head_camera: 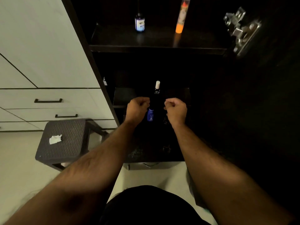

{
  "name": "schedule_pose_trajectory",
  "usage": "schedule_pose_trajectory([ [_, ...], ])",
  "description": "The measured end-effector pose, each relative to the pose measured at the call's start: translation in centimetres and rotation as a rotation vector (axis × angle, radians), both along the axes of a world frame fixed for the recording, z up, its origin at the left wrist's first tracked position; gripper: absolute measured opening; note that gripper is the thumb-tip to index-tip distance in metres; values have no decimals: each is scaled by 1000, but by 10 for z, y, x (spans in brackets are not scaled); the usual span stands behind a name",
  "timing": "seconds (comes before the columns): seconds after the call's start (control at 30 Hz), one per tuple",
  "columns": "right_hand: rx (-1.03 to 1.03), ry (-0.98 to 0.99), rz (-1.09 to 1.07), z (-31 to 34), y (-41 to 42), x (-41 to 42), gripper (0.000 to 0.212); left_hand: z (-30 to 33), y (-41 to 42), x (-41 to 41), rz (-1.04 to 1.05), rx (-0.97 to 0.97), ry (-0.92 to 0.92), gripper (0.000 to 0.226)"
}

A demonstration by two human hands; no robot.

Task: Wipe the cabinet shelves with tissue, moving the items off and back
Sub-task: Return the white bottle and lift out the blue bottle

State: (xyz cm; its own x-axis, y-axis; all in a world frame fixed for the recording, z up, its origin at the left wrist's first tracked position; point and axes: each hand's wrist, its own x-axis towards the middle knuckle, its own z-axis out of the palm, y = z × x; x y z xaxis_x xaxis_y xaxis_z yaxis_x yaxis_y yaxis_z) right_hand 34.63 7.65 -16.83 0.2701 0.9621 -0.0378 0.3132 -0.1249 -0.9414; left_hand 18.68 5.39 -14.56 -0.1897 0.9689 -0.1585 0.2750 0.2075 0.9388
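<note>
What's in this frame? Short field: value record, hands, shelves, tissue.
left hand: fingers curled, nothing visibly held
right hand: fingers curled, nothing visibly held
upper shelf: dark bottle and orange tube, both upright
lower shelf: white-capped bottle upright
blue bottle: between the hands, below the lower shelf
tissue: crumpled, lying on the stool, left of the cabinet
hinge: on the open door, right

tissue (55, 139) crumpled (white) on stool | btls on shelves (155, 41)

Head view, downward into cabinet (159, 46)
</note>
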Motion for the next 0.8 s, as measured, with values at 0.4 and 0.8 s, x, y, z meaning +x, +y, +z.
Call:
schedule_pose_trajectory([
  [0.4, -221, 11, 67, -44, -89, 4, 15, -47, -90, -26, -118, -129, 130, 14],
  [0.8, -225, -23, 69, -94, -69, -11, 21, -89, -67, -44, -286, -86, 309, 11],
])
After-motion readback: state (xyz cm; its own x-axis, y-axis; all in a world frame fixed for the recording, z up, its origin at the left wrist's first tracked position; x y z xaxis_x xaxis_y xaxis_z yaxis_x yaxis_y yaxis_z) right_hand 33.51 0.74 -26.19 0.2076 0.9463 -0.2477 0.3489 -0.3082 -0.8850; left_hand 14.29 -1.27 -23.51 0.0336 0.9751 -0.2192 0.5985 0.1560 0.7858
